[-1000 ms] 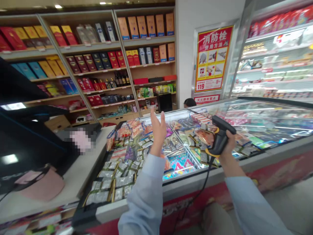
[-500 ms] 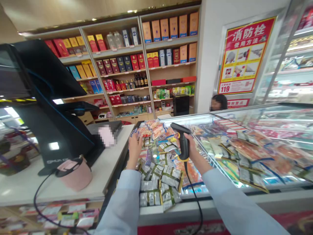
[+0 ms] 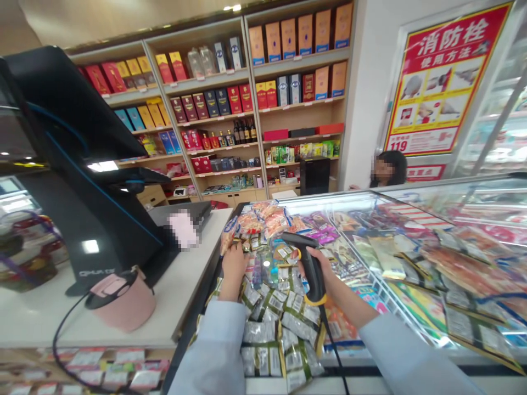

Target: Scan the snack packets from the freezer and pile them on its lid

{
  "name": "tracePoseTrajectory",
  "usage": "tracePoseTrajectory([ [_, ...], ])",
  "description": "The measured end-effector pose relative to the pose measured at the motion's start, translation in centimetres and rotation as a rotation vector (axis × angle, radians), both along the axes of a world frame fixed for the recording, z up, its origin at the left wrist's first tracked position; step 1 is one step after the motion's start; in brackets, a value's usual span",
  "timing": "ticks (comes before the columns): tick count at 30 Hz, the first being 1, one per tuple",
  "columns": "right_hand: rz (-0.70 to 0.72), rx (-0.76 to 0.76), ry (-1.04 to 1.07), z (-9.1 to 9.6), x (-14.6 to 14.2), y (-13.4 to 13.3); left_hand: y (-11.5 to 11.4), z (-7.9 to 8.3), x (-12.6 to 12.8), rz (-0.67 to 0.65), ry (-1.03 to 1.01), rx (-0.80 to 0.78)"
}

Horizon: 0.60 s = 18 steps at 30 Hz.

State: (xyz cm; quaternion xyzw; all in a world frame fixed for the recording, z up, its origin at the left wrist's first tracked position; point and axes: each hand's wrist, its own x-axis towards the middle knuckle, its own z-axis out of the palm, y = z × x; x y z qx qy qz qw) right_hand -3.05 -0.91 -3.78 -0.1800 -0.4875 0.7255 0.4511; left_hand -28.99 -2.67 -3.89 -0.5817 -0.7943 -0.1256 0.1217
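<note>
My right hand [image 3: 321,269] is wrapped round the grip of a black and yellow barcode scanner [image 3: 313,274], its head pointing left over the packets and its cable hanging down. At the left side of the pile, my left hand [image 3: 234,266] has its fingers curled in among the packets; what they hold, if anything, is hidden. Just beyond those fingers leans a clear, blue-edged food packet [image 3: 228,236] with orange contents. More orange packets [image 3: 275,219] lie behind it. Nearer to me, several silver and green packets [image 3: 263,332] are heaped on the freezer's glass.
On the left counter [image 3: 185,274] stand a black checkout terminal [image 3: 102,181] and a pink bucket-shaped holder [image 3: 123,304]. A glass-topped chest freezer [image 3: 395,280] stretches right. Boxed goods fill the wall shelves [image 3: 255,112]. Behind the freezer is a person [image 3: 391,167].
My left hand has drawn back from the orange packets toward me. My right hand still holds the scanner, now slightly lower in view. The camera view has shifted a little.
</note>
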Motion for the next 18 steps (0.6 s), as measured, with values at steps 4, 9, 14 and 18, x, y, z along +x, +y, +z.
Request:
tracePoseTrajectory([
  [4, -0.002, 0.0, 0.0, -0.2, 0.0, 0.2, -0.3, 0.6, 0.5, 0.06, 0.032, -0.008],
  [9, 0.017, -0.019, 0.005, -0.4, 0.1, 0.2, 0.1, 0.2, 0.5, 0.041, 0.039, 0.099],
  [14, 0.011, -0.007, -0.012, -0.2, 0.1, 0.2, 0.4, -0.5, 0.1, -0.043, -0.031, 0.015],
  [18, 0.007, -0.001, -0.028, -0.3, 0.1, 0.2, 0.9, -0.6, -0.7, -0.028, -0.234, 0.186],
])
